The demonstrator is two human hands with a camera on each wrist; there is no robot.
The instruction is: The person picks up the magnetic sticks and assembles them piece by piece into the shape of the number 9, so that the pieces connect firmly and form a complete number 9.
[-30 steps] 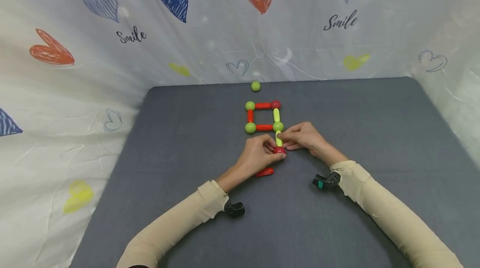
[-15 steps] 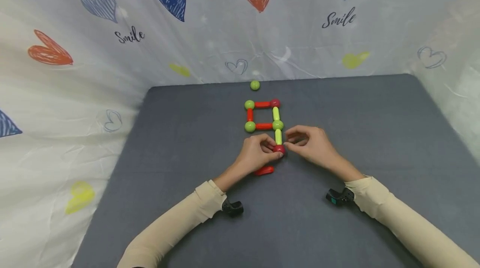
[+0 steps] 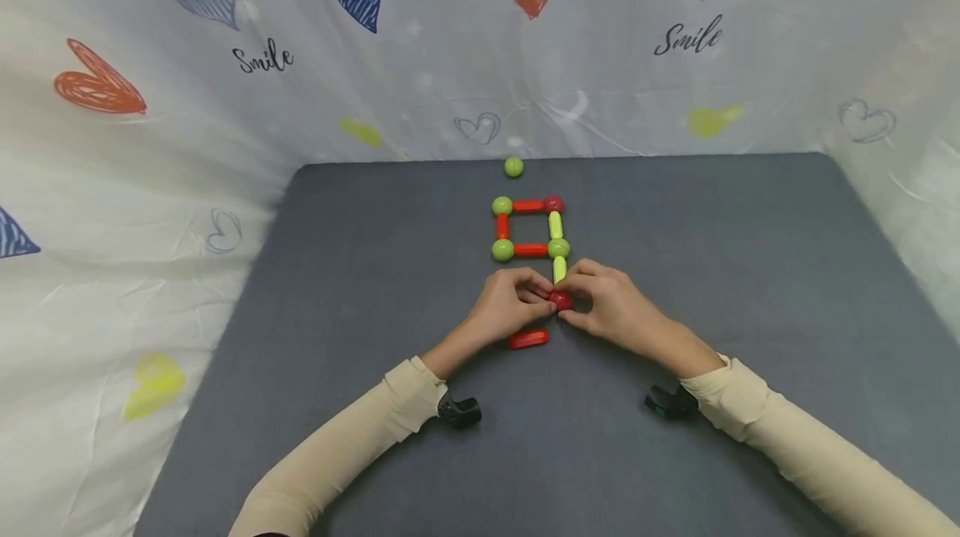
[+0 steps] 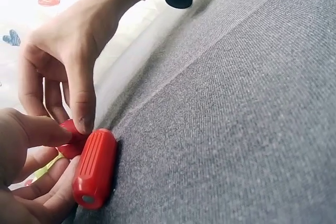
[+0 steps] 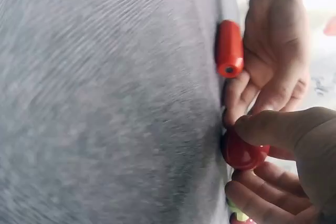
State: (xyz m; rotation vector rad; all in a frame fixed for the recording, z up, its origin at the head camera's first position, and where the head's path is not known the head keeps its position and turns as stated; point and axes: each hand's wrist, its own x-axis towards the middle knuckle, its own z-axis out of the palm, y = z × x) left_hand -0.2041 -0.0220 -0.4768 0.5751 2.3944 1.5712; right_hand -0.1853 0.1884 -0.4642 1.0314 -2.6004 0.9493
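Observation:
A red ball (image 3: 560, 301) sits at the near end of a yellow-green magnetic stick (image 3: 559, 269). My left hand (image 3: 510, 303) pinches this ball from the left. From the other side, my right hand (image 3: 622, 310) grips it between thumb and fingers; the right wrist view shows the thumb lying over the red ball (image 5: 245, 150). The stick joins a green ball (image 3: 558, 248), a corner of a square of balls and sticks. Just nearer than my left hand lies a loose red magnetic stick (image 3: 528, 339), seen close up as a ribbed red stick (image 4: 96, 169) in the left wrist view.
A lone green ball (image 3: 513, 167) rests at the far edge of the grey table (image 3: 405, 228). The square's far side has a green ball (image 3: 502, 206) and a dark red ball (image 3: 553, 203). Behind hangs a white curtain (image 3: 427, 37) printed with hearts.
My right hand let go of the yellow-green stick, drew back to the right, then came in to the red ball. My left hand stayed at the ball.

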